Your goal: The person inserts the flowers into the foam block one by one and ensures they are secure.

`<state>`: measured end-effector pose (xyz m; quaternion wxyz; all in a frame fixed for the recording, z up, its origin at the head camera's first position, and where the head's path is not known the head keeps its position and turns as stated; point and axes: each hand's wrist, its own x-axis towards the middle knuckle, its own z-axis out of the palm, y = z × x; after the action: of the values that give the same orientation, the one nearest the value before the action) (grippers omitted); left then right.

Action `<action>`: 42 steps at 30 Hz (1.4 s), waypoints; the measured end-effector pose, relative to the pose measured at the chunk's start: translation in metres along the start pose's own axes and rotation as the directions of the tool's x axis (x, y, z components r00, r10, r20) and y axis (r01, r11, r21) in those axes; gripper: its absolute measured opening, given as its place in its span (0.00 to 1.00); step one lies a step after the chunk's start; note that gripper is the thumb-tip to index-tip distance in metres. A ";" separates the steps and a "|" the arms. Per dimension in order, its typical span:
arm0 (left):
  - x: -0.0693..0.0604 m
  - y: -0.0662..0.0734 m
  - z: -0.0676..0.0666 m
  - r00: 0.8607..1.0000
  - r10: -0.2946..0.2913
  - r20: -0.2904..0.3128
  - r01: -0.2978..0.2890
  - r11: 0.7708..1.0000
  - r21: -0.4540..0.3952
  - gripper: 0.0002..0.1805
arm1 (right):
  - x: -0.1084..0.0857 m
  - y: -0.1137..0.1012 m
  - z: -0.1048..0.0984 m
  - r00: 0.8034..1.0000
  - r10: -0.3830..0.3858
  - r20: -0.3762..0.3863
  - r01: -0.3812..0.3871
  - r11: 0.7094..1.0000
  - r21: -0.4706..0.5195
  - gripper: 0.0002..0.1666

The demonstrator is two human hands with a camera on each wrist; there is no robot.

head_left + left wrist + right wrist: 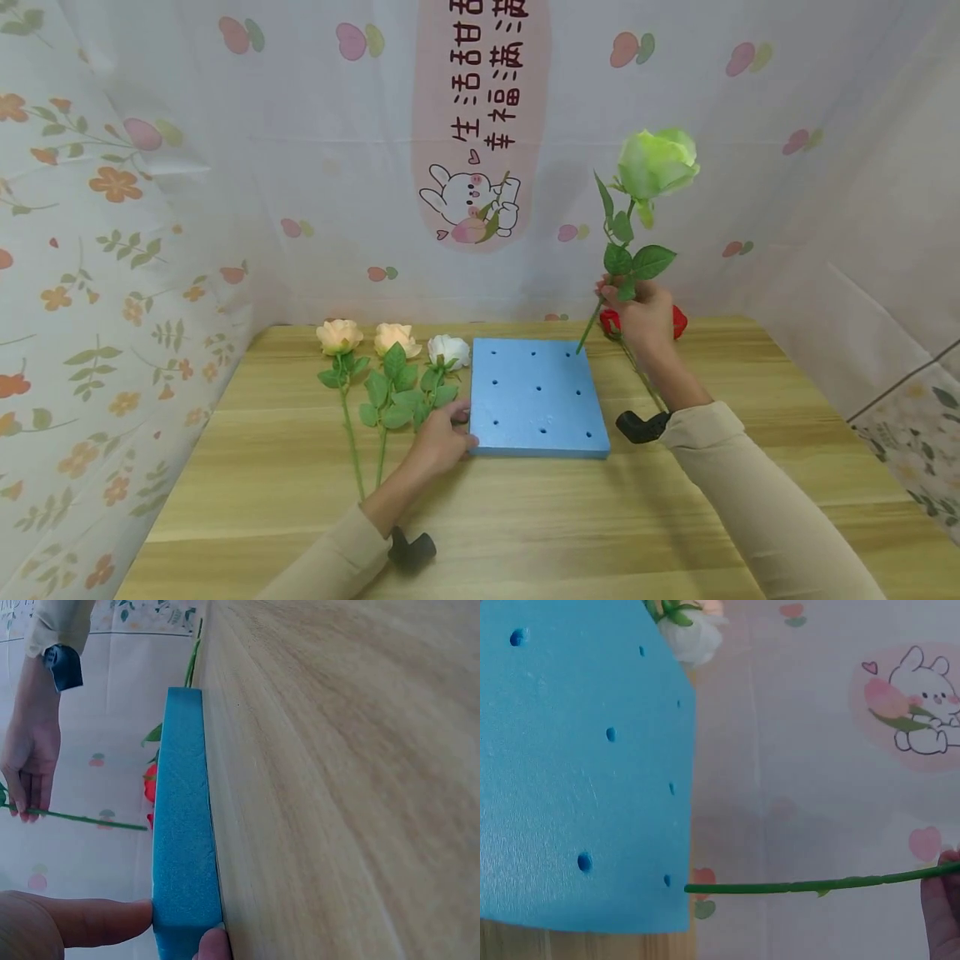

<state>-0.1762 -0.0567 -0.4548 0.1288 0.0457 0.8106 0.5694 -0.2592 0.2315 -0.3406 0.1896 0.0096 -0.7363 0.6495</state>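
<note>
A blue foam board (517, 408) with several small holes lies on the wooden table. My left hand (441, 437) grips its near left corner; in the left wrist view the thumb (105, 922) presses one face and a fingertip shows at the opposite edge. My right hand (647, 315) pinches the stem of a pale green artificial rose (657, 162), bloom upward and tilted right. Its bare stem end (705, 888) is just over the board's far right hole, apart from the surface as far as the right wrist view shows. The right fingers are mostly cut off there.
Two peach roses (340, 337) and a white rose (449, 351) lie left of the board. A red rose (679, 322) lies on the right, partly behind my right hand. A patterned cloth (322, 167) hangs behind the table (247, 467).
</note>
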 end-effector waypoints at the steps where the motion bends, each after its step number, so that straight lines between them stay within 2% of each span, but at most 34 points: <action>1: 0.000 0.000 0.000 1.000 0.000 -0.001 0.000 1.000 -0.001 0.35 | 0.001 0.003 0.002 1.000 0.002 -0.002 -0.002 1.000 -0.018 0.16; 6: -0.001 0.000 0.001 1.000 -0.006 -0.010 0.005 1.000 -0.009 0.35 | 0.005 0.011 0.008 1.000 -0.002 -0.001 0.002 0.993 -0.120 0.18; 13: 0.001 0.001 0.000 1.000 0.001 -0.008 -0.001 1.000 0.002 0.35 | 0.007 0.016 0.013 1.000 0.009 0.003 -0.009 0.986 -0.168 0.19; 22: 0.001 0.002 0.000 1.000 0.006 -0.013 -0.006 1.000 0.011 0.35 | 0.007 0.023 0.017 0.999 -0.003 0.034 0.008 0.989 -0.149 0.18; 34: -0.001 0.000 -0.001 1.000 0.009 0.000 -0.009 1.000 0.001 0.35 | 0.008 0.031 0.018 0.998 0.043 0.035 -0.037 0.988 -0.149 0.21; 42: 0.000 -0.001 -0.001 1.000 0.014 -0.006 -0.013 1.000 0.026 0.35 | 0.008 0.027 0.018 0.998 0.058 0.038 -0.052 0.987 -0.153 0.21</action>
<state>-0.1760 -0.0576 -0.4556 0.1219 0.0512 0.8180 0.5598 -0.2785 0.2199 -0.3657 0.1561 -0.0115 -0.7876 0.5960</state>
